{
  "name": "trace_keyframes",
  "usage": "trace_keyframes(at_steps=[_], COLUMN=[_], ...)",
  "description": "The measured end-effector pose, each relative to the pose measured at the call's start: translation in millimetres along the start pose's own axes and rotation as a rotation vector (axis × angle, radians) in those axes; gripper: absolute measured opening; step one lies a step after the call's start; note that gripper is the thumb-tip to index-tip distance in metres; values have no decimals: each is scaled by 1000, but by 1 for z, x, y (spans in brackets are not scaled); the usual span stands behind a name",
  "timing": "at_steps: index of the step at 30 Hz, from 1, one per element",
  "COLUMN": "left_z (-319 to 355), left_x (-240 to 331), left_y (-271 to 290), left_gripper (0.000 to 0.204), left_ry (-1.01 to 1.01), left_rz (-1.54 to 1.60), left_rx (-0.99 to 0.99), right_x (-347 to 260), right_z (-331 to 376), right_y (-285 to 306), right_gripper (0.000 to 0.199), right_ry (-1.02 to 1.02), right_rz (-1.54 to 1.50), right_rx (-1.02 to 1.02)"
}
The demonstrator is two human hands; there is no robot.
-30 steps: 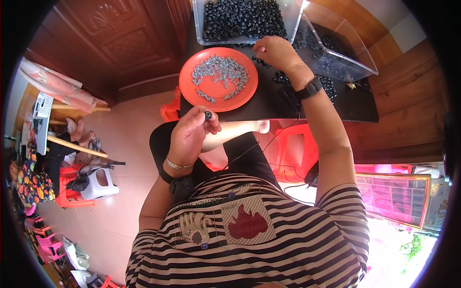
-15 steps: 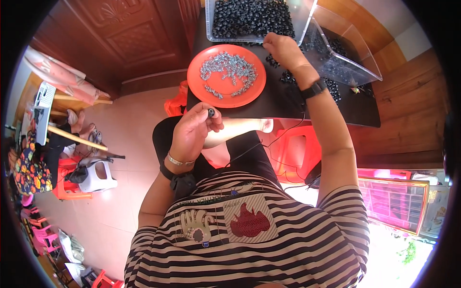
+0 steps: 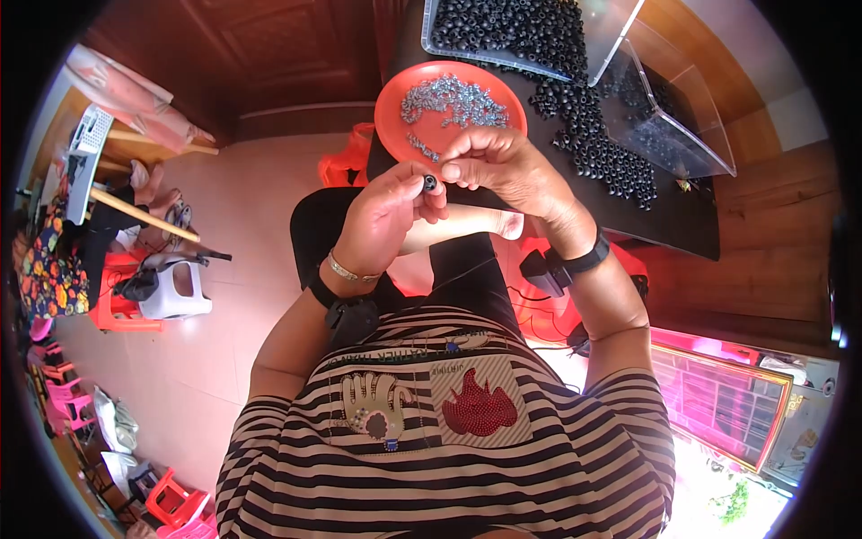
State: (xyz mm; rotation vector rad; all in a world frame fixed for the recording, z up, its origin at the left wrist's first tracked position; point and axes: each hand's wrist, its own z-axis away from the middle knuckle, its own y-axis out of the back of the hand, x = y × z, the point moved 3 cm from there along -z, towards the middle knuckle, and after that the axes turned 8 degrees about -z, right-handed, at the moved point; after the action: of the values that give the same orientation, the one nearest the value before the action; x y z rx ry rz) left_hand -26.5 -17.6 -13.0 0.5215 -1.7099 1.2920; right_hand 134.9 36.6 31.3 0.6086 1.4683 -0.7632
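Observation:
My left hand (image 3: 382, 216) is closed around a small round black part (image 3: 429, 183), its hole facing up between thumb and fingers. Close beside it, my right hand (image 3: 516, 180) has thumb and forefinger pinched together near that part; whatever they grip is too small to make out. Both hands are just over the near edge of a red plate (image 3: 390, 133), on which many small silver metal pieces (image 3: 460, 103) lie scattered. Loose black parts (image 3: 606, 148) are spread across the dark table, to the right of the plate.
Behind the plate a clear plastic bin (image 3: 503, 65) holds a heap of black parts. Another clear bin (image 3: 696, 135) lies tilted at the right. The dark table (image 3: 669, 225) ends in front of my knees. A red stool (image 3: 539, 310) stands under it.
My right hand has come back from the front of the black-parts bin to beside my left hand. The left hand still holds the black part. The whole view has shifted slightly.

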Motion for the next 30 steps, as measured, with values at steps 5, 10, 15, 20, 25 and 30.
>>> trace_keyframes(at_steps=[5, 10, 15, 20, 25, 30], left_z=[2, 2, 3, 3, 3, 2], left_x=[-2, -2, -1, -3, -3, -3], left_y=[3, 6, 3, 2, 3, 3], left_gripper=[22, 23, 22, 21, 21, 21], left_ry=[-23, -44, -36, -9, -2, -4], left_rz=[6, 34, 23, 9, -92, -124], left_rx=[-5, -4, -13, 16, 42, 60], right_x=[4, 6, 9, -4, -12, -12], right_z=[1, 7, 6, 9, 10, 10], right_y=[-14, -15, -9, -15, -20, -22], right_gripper=[8, 15, 19, 18, 16, 14], right_ry=[41, 46, 20, 130, 171, 213], right_rz=[-189, -90, -103, -50, -39, 111], right_rx=[-100, 18, 56, 80, 70, -38])
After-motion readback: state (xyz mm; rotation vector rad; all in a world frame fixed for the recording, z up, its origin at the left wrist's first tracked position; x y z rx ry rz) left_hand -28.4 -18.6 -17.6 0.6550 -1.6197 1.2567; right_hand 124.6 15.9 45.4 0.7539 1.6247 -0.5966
